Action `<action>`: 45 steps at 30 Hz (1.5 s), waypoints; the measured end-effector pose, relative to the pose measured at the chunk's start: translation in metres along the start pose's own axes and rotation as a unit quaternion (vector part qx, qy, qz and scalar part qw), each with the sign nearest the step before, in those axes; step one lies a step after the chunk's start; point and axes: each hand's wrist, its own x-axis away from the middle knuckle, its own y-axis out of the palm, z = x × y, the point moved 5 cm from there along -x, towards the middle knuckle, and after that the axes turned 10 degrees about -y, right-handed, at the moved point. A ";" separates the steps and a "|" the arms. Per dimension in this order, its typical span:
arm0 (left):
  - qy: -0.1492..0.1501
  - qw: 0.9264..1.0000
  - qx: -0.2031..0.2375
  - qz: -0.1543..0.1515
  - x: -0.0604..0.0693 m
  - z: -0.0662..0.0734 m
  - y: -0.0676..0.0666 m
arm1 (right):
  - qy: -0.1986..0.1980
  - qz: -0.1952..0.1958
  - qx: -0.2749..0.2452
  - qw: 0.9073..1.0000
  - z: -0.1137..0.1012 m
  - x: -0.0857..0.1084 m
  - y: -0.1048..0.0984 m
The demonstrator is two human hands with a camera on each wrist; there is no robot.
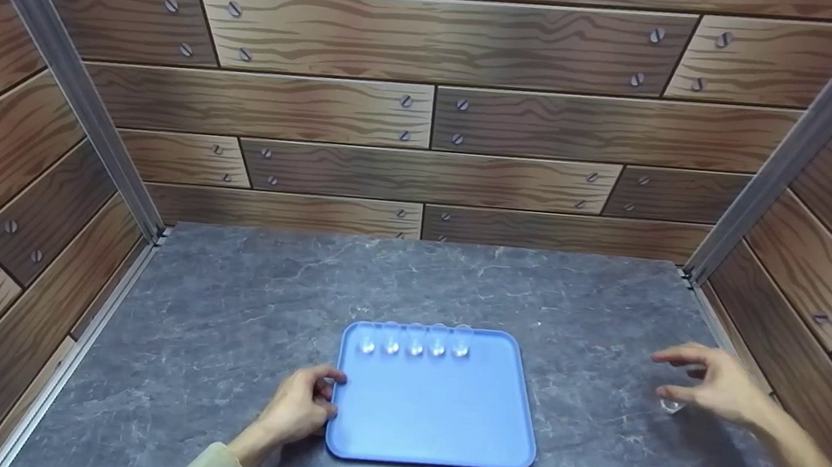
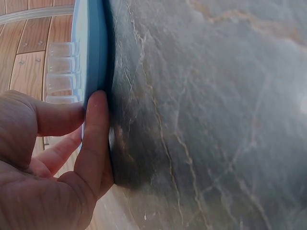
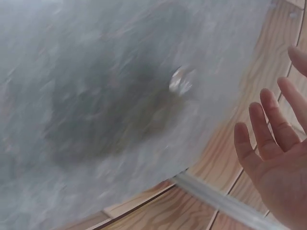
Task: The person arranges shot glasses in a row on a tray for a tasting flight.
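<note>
A blue tray [image 1: 438,408] lies on the table, with several small clear cups [image 1: 415,344] standing in a row along its far edge. My left hand [image 1: 302,403] holds the tray's left rim; in the left wrist view, thumb and fingers pinch the tray edge [image 2: 96,52]. Over at the right, my right hand [image 1: 723,384] hovers near another small clear cup [image 1: 670,406], its fingers spread. The right wrist view shows that clear cup [image 3: 182,80] on the table, apart from the extended fingers [image 3: 276,117].
The grey marbled table [image 1: 269,273] is enclosed by wood-patterned walls [image 1: 426,114] at the back and sides. Metal posts [image 1: 776,160] stand at the back corners, and metal rails [image 1: 86,340] run along the table's sides.
</note>
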 end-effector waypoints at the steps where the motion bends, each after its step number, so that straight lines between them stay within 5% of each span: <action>1: -0.001 1.000 0.003 -0.002 0.000 0.000 0.000 | 0.002 -0.002 -0.010 1.000 0.003 0.004 -0.001; 9: 0.003 1.000 0.006 -0.007 0.001 0.000 0.000 | 0.019 -0.022 -0.043 0.999 0.022 0.023 -0.003; 21: 0.006 1.000 -0.005 0.002 0.002 0.000 0.000 | 0.060 -0.035 -0.039 0.997 0.031 0.028 0.005; 37: 0.008 1.000 -0.003 0.008 0.002 0.000 -0.001 | 0.059 -0.025 -0.042 0.997 0.024 0.023 0.014; 45: 0.004 1.000 -0.015 0.013 0.001 0.001 0.000 | 0.028 -0.013 -0.023 0.999 0.001 -0.001 0.025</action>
